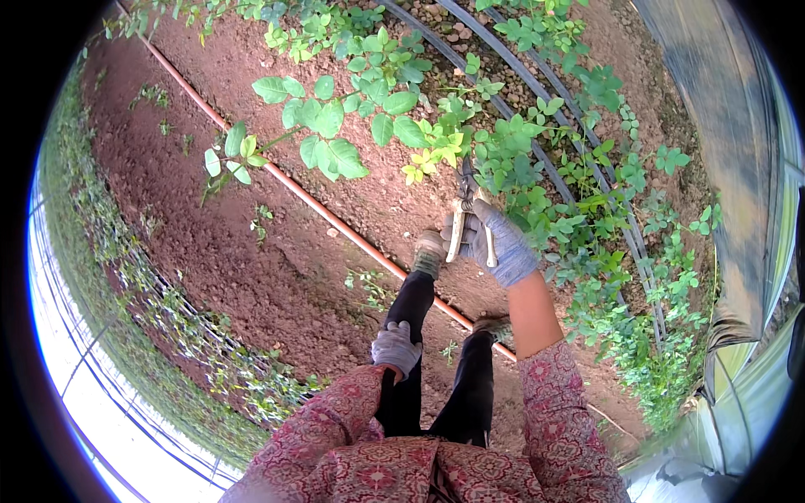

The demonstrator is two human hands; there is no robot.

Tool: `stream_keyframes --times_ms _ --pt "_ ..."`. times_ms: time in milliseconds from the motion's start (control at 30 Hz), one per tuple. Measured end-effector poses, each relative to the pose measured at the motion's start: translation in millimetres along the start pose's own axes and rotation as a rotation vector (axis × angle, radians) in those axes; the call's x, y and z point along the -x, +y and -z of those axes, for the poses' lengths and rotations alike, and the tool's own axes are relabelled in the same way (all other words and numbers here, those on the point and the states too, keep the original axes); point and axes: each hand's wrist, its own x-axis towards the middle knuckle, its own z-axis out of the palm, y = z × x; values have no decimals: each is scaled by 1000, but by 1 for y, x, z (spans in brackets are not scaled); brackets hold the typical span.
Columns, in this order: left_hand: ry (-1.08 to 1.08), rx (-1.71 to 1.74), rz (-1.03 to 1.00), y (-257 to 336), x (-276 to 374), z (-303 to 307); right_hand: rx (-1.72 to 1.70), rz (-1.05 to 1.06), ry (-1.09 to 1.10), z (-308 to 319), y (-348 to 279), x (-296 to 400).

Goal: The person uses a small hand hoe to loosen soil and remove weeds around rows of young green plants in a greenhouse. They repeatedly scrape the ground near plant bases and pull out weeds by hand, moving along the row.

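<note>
My right hand (501,242), in a grey glove, grips a pair of pruning shears (458,234) with pale handles. The dark blades point away from me and reach into the leaves of a leafy shrub (510,148); whether they touch a stem is hidden. Yellow-green young leaves (443,149) hang just left of the blade tips. My left hand (397,347), gloved too, rests on my left leg (410,302) just below the knee, with no tool visible in it. A long shoot with broad green leaves (330,119) leans out to the left over the soil.
An orange-red pipe (339,224) runs diagonally across the reddish soil (207,160), passing by my feet. Black hoses (522,72) curve through the plant row at right. Beyond them rises a plastic sheet wall (723,126). Another row of plants (170,302) lines the left.
</note>
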Motion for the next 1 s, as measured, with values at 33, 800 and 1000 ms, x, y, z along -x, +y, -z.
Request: stream_keyframes --times_ms 33,800,1000 --pt "-1 -3 1 -1 0 -1 4 6 0 -1 2 -7" --pt "-133 71 61 -3 8 -6 -323 373 73 27 -22 38" --pt "-27 187 80 -7 18 -15 223 286 175 -27 -5 34"
